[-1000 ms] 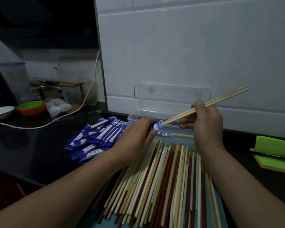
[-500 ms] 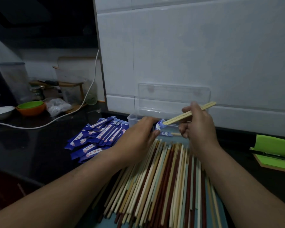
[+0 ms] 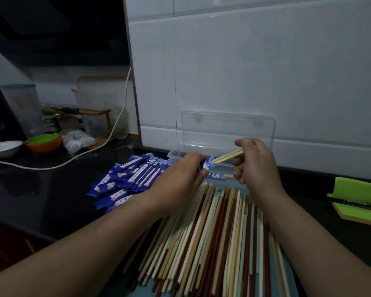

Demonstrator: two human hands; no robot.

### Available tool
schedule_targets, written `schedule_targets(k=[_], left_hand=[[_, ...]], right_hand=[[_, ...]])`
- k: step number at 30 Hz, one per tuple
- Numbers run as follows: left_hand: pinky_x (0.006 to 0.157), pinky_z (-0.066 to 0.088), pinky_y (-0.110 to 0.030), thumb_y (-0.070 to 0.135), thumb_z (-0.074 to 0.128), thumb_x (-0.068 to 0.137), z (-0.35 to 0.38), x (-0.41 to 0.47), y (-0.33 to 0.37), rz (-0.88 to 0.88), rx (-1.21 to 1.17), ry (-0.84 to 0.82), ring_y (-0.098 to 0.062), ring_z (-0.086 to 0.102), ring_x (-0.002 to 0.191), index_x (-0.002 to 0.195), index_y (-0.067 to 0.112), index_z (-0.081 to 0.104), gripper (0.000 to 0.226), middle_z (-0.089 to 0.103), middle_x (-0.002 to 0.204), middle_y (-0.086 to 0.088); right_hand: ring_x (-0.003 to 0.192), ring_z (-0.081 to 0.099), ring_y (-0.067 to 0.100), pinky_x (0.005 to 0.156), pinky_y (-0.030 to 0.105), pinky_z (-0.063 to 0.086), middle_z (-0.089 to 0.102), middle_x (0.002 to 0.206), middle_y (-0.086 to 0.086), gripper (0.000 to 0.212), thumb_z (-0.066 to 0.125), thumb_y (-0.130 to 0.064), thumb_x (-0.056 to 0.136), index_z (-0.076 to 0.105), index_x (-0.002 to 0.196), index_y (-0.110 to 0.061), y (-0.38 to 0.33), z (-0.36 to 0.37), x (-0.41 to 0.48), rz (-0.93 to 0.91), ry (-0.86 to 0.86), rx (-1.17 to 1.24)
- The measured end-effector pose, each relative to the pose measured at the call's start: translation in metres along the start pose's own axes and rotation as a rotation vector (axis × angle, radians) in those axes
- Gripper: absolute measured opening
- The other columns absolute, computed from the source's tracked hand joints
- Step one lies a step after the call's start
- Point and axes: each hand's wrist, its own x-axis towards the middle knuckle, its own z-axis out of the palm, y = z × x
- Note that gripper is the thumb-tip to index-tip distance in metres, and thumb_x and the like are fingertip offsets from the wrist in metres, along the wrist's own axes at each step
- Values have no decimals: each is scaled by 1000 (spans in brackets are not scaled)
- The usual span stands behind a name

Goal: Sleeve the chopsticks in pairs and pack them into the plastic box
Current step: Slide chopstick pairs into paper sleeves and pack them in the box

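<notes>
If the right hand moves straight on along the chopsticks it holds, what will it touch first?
Probably the blue sleeve pinched in the left hand: the right hand holds the chopstick pair with its tips at the sleeve's mouth. Depth is unclear.

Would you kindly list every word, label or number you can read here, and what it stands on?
Nothing here is legible.
Pile of blue sleeves: printing on their white strips, too blurred to read.
Sleeve gripped by the left hand: only a blue-and-white pattern shows.
</notes>
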Motion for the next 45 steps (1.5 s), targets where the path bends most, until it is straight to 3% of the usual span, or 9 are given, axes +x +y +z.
schedule_targets(k=[5,12,15,24,34,45], left_hand=[[93,53,-34,40,48,109,0,0,-2,22,8,-1,-3,55,110,143,29,47,37,56,132,10],[99,45,-44,36,47,109,0,22,4,49,158,143,-16,55,110,140,27,53,32,59,124,5],[100,38,-44,35,43,110,-2,45,6,53,253,166,-20,52,114,143,30,51,34,57,124,4],[99,36,-40,25,45,110,5,89,-10,19,275,-44,-21,50,112,140,28,50,31,56,125,1],[108,42,-46,21,45,109,7,97,-5,-34,284,-229,-26,50,122,147,23,50,38,50,140,-4],[106,46,-45,20,41,110,6,86,-8,-22,200,-156,-22,53,121,145,21,53,37,55,136,-3]], right_hand=[[49,49,15,39,22,38,58,74,11,23,46,-22,107,68,110,-14,1,0,2,25,-6,20],[54,56,15,45,27,43,61,85,9,30,46,-42,109,54,122,-16,1,1,2,-5,99,131],[53,57,13,48,28,44,61,87,8,31,45,-41,109,49,125,-15,1,-1,2,-9,175,128],[53,58,12,47,27,47,62,90,7,31,44,-38,109,50,123,-11,5,-4,8,-3,247,89],[54,59,10,47,26,50,63,93,6,28,42,-36,110,50,124,-13,6,-6,9,5,272,86],[57,60,13,49,30,50,63,91,7,24,42,-34,110,53,118,-14,6,-4,7,-13,239,79]])
